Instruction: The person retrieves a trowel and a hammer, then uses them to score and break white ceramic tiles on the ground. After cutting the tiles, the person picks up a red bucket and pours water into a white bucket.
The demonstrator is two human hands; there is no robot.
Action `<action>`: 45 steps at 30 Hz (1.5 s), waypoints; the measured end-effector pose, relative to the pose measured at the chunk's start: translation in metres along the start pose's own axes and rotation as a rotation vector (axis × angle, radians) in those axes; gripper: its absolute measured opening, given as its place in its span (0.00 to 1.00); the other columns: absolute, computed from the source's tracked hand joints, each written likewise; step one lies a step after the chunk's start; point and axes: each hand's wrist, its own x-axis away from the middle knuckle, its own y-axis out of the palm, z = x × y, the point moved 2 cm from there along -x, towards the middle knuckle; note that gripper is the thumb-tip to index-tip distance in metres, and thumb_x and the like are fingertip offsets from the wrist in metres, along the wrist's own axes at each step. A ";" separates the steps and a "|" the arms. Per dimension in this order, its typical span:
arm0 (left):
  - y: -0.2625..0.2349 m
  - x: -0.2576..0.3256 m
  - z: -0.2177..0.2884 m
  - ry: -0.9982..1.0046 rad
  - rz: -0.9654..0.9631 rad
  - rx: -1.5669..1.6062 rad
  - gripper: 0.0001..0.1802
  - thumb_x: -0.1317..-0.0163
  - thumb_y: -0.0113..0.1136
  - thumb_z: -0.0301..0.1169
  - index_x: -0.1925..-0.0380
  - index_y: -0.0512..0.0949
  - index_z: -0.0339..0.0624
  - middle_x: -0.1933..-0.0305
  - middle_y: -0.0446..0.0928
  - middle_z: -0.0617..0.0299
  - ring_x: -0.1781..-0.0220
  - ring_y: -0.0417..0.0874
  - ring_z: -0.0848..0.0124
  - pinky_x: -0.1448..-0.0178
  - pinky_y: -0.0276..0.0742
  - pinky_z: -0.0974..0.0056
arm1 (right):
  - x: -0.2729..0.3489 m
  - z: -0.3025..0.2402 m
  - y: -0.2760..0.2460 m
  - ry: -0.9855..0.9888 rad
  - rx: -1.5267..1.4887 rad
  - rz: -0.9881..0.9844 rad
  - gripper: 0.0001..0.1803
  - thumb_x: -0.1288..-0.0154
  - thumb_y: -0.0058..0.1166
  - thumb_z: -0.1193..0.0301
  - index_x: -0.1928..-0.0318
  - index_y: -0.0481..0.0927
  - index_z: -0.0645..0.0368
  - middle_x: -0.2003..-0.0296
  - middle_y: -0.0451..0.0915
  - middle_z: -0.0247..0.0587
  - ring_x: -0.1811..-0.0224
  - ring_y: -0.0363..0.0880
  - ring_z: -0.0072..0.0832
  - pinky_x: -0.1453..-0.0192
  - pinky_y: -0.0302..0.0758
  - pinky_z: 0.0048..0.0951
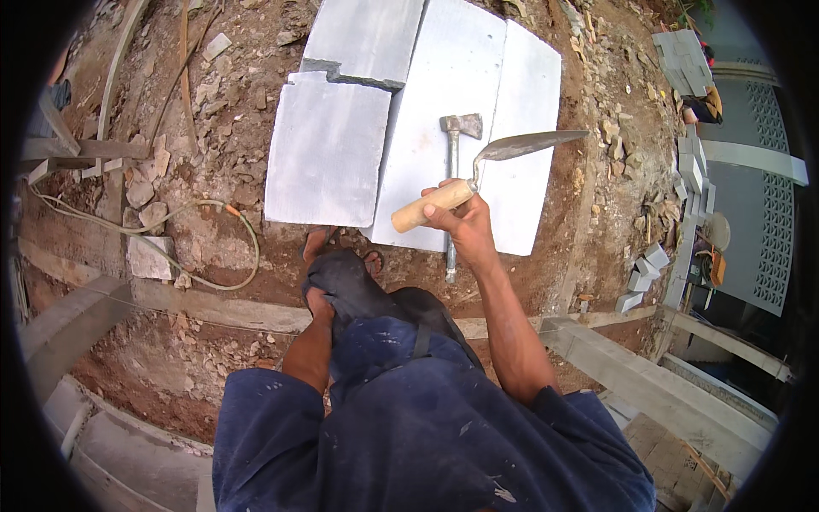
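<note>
Rubble-strewn red soil (213, 111) lies outdoors; pale slabs (328, 154) sit beyond the right hand (465, 224), whose fingers (444, 213) wrap a trowel (486, 166); a hatchet (456, 145) lies beneath. Left fingers are hidden.

We note a trowel (499, 162) in the right hand (465, 224) with a smooth pale wooden handle and a dull grey metal blade. The hatchet (455, 171) appears all metal, matt and worn. We see the stone slabs (401, 119) as pale grey with a smooth, matt, chalky face. The ground (196, 111) is rough reddish earth with rubble. The trousers (426, 427) are dark blue cloth, dust-flecked.
</note>
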 end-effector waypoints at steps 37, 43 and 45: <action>0.204 0.158 0.367 0.620 -0.798 -1.256 0.09 0.40 0.61 0.27 0.65 0.82 0.32 0.75 0.81 0.59 0.74 0.81 0.74 0.68 0.75 0.67 | -0.018 0.024 0.026 -0.217 0.531 0.460 0.22 0.45 0.63 0.75 0.50 0.74 0.62 0.59 0.82 0.52 0.55 0.84 0.42 0.50 0.77 0.36; 0.292 0.171 0.328 0.546 -0.974 -0.729 0.09 0.37 0.61 0.27 0.61 0.83 0.31 0.73 0.81 0.58 0.73 0.81 0.76 0.68 0.78 0.70 | -0.026 0.037 0.025 -0.216 0.483 0.539 0.22 0.44 0.61 0.77 0.48 0.73 0.61 0.58 0.82 0.51 0.54 0.83 0.43 0.50 0.76 0.37; 0.308 0.168 0.318 0.677 -1.026 -0.724 0.09 0.36 0.61 0.26 0.61 0.84 0.32 0.74 0.82 0.58 0.74 0.81 0.76 0.69 0.78 0.70 | -0.027 0.041 0.024 -0.210 0.492 0.549 0.23 0.43 0.60 0.77 0.47 0.72 0.61 0.58 0.82 0.52 0.54 0.83 0.44 0.50 0.77 0.38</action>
